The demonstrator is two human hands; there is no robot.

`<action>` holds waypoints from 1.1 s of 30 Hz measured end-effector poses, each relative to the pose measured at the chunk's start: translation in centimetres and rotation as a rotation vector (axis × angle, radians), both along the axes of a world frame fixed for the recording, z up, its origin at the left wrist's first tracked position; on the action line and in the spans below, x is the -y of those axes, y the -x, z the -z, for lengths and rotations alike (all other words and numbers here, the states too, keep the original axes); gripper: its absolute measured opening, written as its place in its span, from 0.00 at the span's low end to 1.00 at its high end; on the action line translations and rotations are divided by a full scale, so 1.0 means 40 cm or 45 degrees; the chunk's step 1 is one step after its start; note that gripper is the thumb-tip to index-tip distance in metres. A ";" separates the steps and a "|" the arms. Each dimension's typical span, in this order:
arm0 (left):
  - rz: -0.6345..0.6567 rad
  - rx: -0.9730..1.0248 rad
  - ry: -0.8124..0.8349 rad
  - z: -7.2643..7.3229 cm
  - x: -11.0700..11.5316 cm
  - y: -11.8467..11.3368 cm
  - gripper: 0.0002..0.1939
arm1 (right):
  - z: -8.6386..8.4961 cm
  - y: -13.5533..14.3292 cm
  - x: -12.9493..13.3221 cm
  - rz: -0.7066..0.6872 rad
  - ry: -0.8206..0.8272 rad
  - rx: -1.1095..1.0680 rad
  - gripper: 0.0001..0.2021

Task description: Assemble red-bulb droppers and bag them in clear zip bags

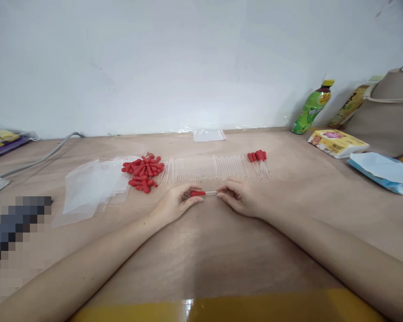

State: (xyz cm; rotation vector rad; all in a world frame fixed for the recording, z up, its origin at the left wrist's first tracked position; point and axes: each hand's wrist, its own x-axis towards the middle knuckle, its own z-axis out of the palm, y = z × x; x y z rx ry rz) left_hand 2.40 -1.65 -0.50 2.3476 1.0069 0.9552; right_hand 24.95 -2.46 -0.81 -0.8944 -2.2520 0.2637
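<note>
My left hand [183,199] is closed round a red rubber dropper bulb [198,193]. A thin clear glass tube [211,192] runs from the bulb's open end to the fingers of my right hand [238,197], which pinch its other end. Bulb and tube lie in one line just above the table. Beyond my hands is a long row of clear tubes [204,167]. To its left sits a heap of loose red bulbs [143,170]. Several droppers with red bulbs fitted [259,161] lie at the row's right end.
Clear plastic bags [87,192] are spread at the left, near a grey cable [50,154]. A small white bag [208,135] lies by the wall. On the right stand a green bottle [310,109], a yellow tissue pack [337,143], a blue pack [383,172] and a grey-brown bag [386,118].
</note>
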 end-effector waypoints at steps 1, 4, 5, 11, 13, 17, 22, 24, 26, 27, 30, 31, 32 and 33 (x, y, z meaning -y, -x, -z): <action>0.005 -0.009 -0.020 -0.001 -0.001 0.000 0.10 | 0.000 -0.002 0.001 0.004 0.013 0.004 0.05; 0.008 -0.041 -0.073 -0.001 -0.001 -0.001 0.07 | 0.001 -0.002 0.002 -0.001 0.032 0.007 0.05; 0.005 -0.041 -0.072 0.000 0.000 -0.002 0.07 | 0.001 0.000 0.003 0.000 0.037 0.004 0.05; -0.030 -0.032 0.007 0.009 0.005 -0.004 0.06 | 0.009 0.015 0.001 0.013 -0.047 0.036 0.06; -0.023 -0.045 0.020 0.011 0.006 -0.005 0.07 | 0.015 0.018 -0.001 0.016 -0.090 0.041 0.07; -0.018 -0.052 -0.015 0.008 0.006 -0.006 0.07 | 0.025 0.023 -0.007 0.017 -0.128 0.087 0.09; 0.019 -0.061 -0.056 0.009 0.007 -0.006 0.06 | 0.029 0.032 -0.011 0.019 -0.169 0.164 0.13; 0.031 -0.059 -0.051 0.010 0.007 -0.006 0.06 | 0.027 0.034 -0.012 0.029 -0.161 0.172 0.14; 0.024 -0.056 -0.046 0.008 0.006 -0.007 0.07 | 0.022 0.034 -0.013 0.032 -0.119 0.179 0.15; 0.013 -0.051 -0.047 0.007 0.006 -0.006 0.07 | 0.019 0.032 -0.013 0.027 -0.092 0.184 0.15; -0.009 -0.022 -0.045 0.002 0.003 -0.004 0.07 | 0.006 0.025 -0.013 0.006 -0.052 0.240 0.14; -0.012 -0.015 -0.036 0.002 0.002 -0.003 0.07 | 0.002 0.022 -0.012 0.003 -0.067 0.274 0.13; -0.017 -0.013 -0.024 0.002 0.002 -0.002 0.08 | -0.002 0.020 -0.010 0.009 -0.095 0.309 0.13; -0.029 -0.016 -0.014 0.004 0.002 -0.001 0.08 | -0.006 0.018 -0.008 0.023 -0.135 0.342 0.12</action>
